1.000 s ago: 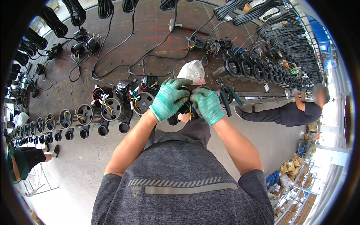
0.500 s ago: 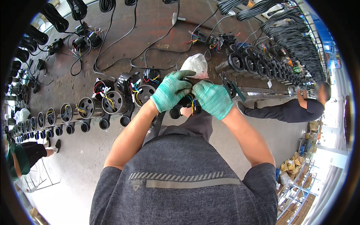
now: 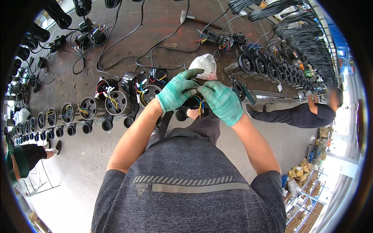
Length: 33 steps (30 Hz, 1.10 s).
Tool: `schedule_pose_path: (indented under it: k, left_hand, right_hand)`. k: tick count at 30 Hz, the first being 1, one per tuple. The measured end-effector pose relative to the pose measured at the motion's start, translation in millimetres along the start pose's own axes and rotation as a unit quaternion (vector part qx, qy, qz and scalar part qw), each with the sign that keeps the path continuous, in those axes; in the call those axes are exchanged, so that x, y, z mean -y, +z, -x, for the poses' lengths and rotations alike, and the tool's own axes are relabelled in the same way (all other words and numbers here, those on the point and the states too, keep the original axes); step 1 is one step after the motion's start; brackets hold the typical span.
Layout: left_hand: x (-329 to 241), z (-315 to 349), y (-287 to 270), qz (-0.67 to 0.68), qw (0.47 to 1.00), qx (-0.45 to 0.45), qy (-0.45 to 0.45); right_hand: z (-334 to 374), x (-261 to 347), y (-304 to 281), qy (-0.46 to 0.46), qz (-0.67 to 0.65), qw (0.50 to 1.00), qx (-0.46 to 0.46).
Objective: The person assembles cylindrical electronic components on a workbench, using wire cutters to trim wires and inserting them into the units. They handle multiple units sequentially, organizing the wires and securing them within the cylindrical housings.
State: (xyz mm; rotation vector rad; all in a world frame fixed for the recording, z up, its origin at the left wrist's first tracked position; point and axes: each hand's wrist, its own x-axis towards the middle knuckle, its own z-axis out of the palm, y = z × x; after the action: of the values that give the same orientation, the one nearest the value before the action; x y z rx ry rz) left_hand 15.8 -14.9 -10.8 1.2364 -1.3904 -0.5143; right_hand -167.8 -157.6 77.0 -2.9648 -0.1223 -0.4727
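Observation:
My left hand (image 3: pixel 178 91) and my right hand (image 3: pixel 221 101), both in green knit gloves with darkened fingertips, meet at the table's near edge. The fingers of each are bent together in a pinch over a dark part (image 3: pixel 192 103), which they largely cover. Yellow and blue wires (image 3: pixel 200 105) hang out below the fingers. What sits between the fingertips is hidden. Just beyond the hands lies a white plastic bag (image 3: pixel 204 66). Close to my right hand is a plier-like tool with dark green handles (image 3: pixel 246 94).
Round black housings with coloured wires (image 3: pixel 117 103) line the near edge to the left. More cylindrical housings (image 3: pixel 246 64) stand at right. Black cables (image 3: pixel 155 48) and wired motor parts (image 3: pixel 99 37) lie across the brown table (image 3: pixel 128 19). One person (image 3: pixel 311 113) works at right, another (image 3: pixel 23 157) at left.
My right hand has shifted slightly, its fingers now more bent and pressed toward the left fingertips. My left hand stays nearly in place. The person at left has moved a little.

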Motion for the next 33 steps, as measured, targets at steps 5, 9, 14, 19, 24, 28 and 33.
schedule_pose_path:
  k: [5,9,14,19,24,28,33]
  left_hand:
    - [-9.6,-3.8,-4.6,-0.056,0.998,0.019,-0.018]
    - [-14.9,-4.5,1.9,-0.142,0.99,-0.014,-0.016]
    - [-15.5,1.6,13.1,-0.174,0.981,-0.053,-0.072]
    - [-13.4,0.3,12.3,-0.173,0.981,-0.045,-0.08]
    - [-14.1,-0.4,10.2,-0.142,0.986,-0.039,-0.083]
    - [-13.3,0.2,8.8,-0.136,0.987,-0.043,-0.07]
    - [-16.1,2.4,8.0,-0.125,0.988,-0.044,-0.085]
  right_hand:
    - [-2.7,-10.9,8.4,-0.02,-0.02,0.999,-0.017]
    - [-2.3,-1.3,25.1,0.21,-0.214,0.954,-0.027]
    - [-23.5,-26.8,9.8,0.343,-0.368,0.857,0.111]
    - [-61.3,-137.2,54.7,0.355,-0.128,0.916,0.14]
    - [-127.7,-127.7,96.7,-0.01,0.091,0.824,0.559]
    - [-127.1,-146.1,139.6,0.065,0.112,0.799,0.587]
    - [-118.5,-154.3,156.0,0.031,0.105,0.824,0.556]
